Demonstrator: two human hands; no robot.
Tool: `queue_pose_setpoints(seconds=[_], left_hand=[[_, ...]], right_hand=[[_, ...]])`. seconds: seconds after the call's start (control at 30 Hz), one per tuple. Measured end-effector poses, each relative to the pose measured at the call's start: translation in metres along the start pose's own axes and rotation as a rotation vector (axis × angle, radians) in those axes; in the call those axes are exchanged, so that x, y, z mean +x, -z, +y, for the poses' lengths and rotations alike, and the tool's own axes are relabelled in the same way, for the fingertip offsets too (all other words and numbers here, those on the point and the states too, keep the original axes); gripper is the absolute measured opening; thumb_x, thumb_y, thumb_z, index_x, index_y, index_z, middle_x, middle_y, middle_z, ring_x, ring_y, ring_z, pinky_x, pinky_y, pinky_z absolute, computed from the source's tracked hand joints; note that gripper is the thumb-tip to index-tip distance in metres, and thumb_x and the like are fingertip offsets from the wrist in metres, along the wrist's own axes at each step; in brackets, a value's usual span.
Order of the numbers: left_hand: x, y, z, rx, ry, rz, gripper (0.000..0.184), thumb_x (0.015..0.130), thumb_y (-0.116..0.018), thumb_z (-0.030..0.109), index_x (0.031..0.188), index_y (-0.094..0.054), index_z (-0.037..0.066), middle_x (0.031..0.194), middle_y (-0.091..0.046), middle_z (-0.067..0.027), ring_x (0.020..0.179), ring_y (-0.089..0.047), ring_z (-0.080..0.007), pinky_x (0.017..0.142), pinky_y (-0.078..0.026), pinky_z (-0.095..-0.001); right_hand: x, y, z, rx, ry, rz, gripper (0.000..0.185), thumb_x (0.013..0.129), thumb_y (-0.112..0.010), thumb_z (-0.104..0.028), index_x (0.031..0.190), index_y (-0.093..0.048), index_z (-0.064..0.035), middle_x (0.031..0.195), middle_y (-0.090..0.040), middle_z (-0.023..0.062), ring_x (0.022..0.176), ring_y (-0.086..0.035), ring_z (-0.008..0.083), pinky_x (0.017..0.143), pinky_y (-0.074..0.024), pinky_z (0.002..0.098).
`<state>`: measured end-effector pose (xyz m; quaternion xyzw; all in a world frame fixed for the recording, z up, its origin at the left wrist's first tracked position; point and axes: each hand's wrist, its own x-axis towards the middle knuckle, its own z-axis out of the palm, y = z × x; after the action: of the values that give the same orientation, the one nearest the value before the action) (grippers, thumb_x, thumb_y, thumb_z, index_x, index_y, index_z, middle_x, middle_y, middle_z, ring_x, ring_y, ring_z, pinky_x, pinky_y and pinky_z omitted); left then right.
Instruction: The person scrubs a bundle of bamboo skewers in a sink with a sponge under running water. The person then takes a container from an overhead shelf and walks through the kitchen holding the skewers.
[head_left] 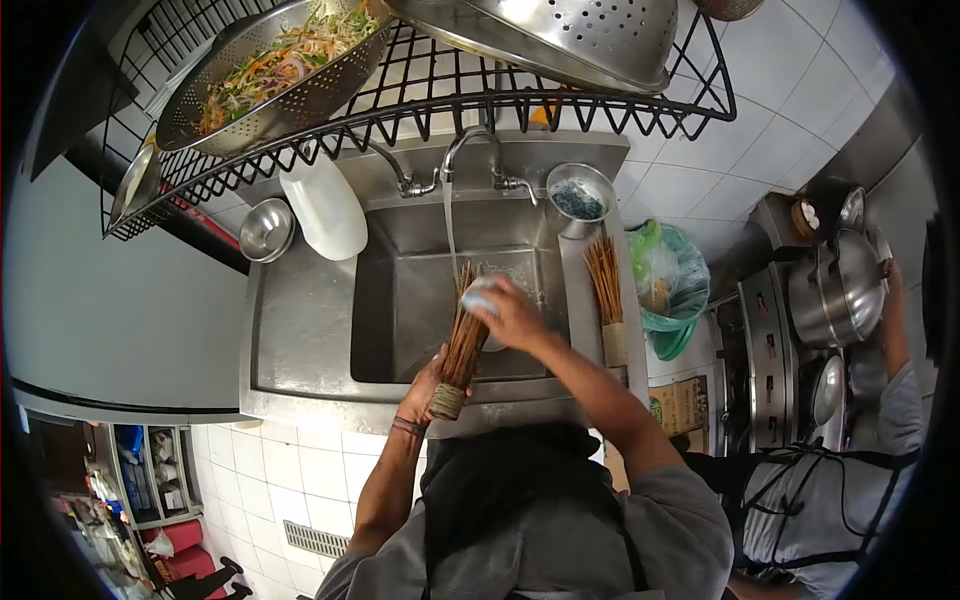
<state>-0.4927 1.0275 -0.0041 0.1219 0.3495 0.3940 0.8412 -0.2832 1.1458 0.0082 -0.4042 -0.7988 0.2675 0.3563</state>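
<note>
Over the steel sink, my left hand is closed round the lower part of a brown stick brush, just above its cord-wrapped end. My right hand presses a pale scrubbing pad against the upper bristles. Water runs from the curved faucet down to the tips of the brush. A second stick brush lies on the counter at the sink's right side, below a metal pot with dark bluish contents.
A wire rack overhead holds a colander of shredded vegetables. A white jug and metal bowls are left of the faucet. Right are a lined bin, a stove and a co-worker touching a large pot.
</note>
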Motion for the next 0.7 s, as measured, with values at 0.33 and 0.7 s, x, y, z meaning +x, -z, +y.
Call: queue_pose_setpoints(seconds=[0.33,0.7], left_hand=[[0.015,0.025,-0.008,-0.076,-0.037,0.226,0.054,0.107,-0.036,0.055,0.129,-0.055,0.01,0.094,-0.067,-0.0092,0.072,-0.07,-0.0238,0.057,-0.061,-0.0343],[-0.002,0.018,-0.014,-0.024,-0.035,0.02,0.054,0.105,-0.045,0.053,0.133,-0.055,0.009,0.107,-0.068,-0.0135,0.071,-0.068,-0.0249,0.057,-0.058,-0.0391]], right_hand=[[-0.027,-0.002,-0.065,0.118,0.173,-0.104,0.037,0.094,-0.07,-0.029,0.124,-0.066,-0.0087,0.116,-0.056,0.0171,0.106,-0.063,0.0363,0.087,-0.054,0.044],[0.011,0.004,0.046,-0.042,-0.065,0.288,0.029,0.093,-0.069,-0.02,0.119,-0.068,-0.008,0.116,-0.059,0.0176,0.103,-0.062,0.0372,0.087,-0.0535,0.043]])
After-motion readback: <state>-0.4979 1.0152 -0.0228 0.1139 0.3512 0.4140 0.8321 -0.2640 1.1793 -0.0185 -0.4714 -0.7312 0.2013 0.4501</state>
